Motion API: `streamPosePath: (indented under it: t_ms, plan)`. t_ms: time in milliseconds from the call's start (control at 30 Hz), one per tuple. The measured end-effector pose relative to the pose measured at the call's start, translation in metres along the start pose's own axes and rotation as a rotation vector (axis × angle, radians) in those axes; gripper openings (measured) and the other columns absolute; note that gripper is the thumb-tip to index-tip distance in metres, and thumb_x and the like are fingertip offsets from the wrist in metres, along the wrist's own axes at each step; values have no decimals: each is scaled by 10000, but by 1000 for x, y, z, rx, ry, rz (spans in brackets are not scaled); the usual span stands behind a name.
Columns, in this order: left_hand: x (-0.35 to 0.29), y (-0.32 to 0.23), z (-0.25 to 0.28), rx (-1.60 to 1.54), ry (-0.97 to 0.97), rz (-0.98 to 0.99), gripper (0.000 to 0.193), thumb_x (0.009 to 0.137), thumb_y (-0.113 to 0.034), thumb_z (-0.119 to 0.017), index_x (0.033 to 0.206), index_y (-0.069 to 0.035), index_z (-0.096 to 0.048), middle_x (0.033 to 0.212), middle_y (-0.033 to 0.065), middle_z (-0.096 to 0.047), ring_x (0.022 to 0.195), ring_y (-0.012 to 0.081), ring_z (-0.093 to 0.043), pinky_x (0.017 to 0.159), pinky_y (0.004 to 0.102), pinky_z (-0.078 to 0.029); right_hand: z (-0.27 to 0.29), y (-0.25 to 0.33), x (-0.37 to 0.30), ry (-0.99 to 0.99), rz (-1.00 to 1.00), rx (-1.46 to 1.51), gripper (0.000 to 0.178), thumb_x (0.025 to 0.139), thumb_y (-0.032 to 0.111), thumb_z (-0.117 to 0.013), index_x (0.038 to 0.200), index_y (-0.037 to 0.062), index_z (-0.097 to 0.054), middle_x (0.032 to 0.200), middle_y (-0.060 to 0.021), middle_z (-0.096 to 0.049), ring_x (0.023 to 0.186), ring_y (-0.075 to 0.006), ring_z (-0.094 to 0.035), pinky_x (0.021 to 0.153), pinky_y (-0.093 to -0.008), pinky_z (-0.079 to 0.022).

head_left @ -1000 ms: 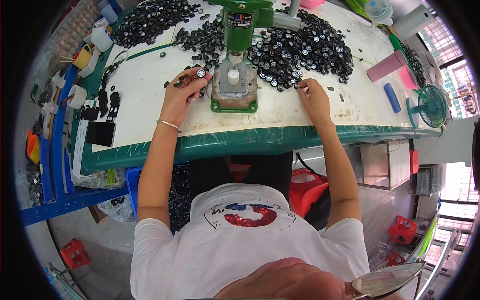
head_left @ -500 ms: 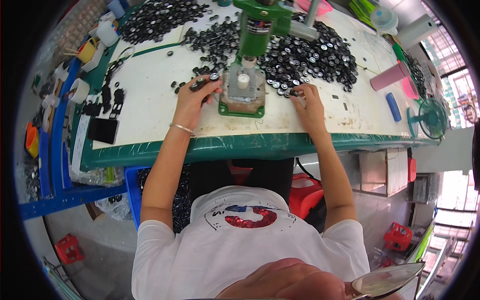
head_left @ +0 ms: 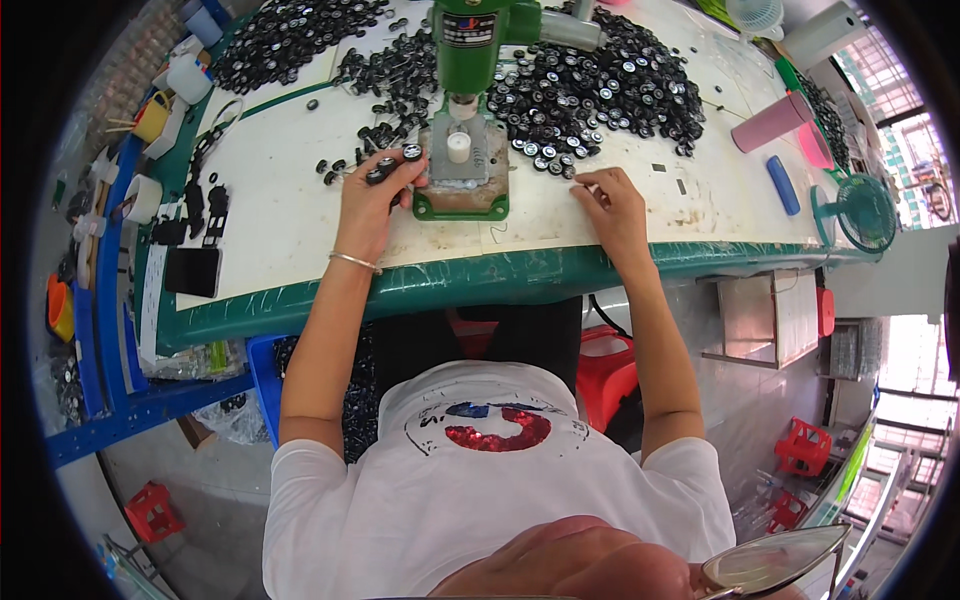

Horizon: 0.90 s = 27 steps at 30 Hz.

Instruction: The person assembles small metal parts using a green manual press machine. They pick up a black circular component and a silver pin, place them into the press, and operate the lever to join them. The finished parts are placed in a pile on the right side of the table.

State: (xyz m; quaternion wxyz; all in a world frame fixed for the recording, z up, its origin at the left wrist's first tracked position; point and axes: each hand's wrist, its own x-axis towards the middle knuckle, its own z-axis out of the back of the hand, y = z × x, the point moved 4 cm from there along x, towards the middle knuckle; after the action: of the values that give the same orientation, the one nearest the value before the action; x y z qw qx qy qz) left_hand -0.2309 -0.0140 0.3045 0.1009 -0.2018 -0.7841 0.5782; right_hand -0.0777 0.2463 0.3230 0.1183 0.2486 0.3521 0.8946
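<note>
A green hand press point(head_left: 468, 50) stands on the table, a white round post point(head_left: 459, 148) on its base plate point(head_left: 470, 200). At the base's left side my left hand point(head_left: 368, 205) is closed around several small black wheels. One wheel with a silver face point(head_left: 412, 152) shows at its fingertips, and another point(head_left: 380, 172) lies across the fingers. My right hand point(head_left: 615, 210) rests at the near edge of the wheel pile point(head_left: 610, 85), right of the press. Its thumb and index finger are apart, with no wheel visible between them; a loose wheel point(head_left: 569, 172) lies by the index fingertip.
More black parts form heaps at the back left point(head_left: 290, 45) and behind the press. A phone point(head_left: 192, 272) lies at the left edge. On the right are a pink cup point(head_left: 770, 122), a blue case point(head_left: 783, 185) and a green fan point(head_left: 865, 215).
The whole view has shifted, so the press appears further left and higher. My right hand has drawn slightly away from the wheel it was touching. My left hand keeps its wheels.
</note>
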Motion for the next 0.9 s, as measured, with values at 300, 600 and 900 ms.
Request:
streamPosePath:
  t_ms: [300, 600, 900]
  plan:
    - [-4, -15, 0, 23, -34, -21, 177, 827, -52, -680, 986, 23, -660, 893, 86, -683, 709, 104, -613, 535, 202, -404, -70, 95, 54, 97, 378, 155, 123, 815, 99, -678, 929, 56, -660, 920, -84, -589, 769, -243, -608, 669, -331, -495]
    - [0, -5, 11, -30, -37, -21, 184, 818, -63, -695, 979, 20, -666, 864, 68, -677, 701, 101, -608, 529, 199, -400, -76, 86, 55, 175, 391, 176, 222, 820, 97, -670, 1037, 51, -674, 997, -108, -595, 911, -264, -610, 757, -338, -499]
    - [6, -15, -3, -5, -11, -45, 201, 808, -84, -711, 984, 4, -673, 832, 46, -676, 675, 79, -598, 524, 188, -396, -92, 65, 67, 364, -7, 487, 329, 789, 92, -705, 1106, 39, -637, 1066, -69, -577, 929, -189, -594, 853, -310, -466]
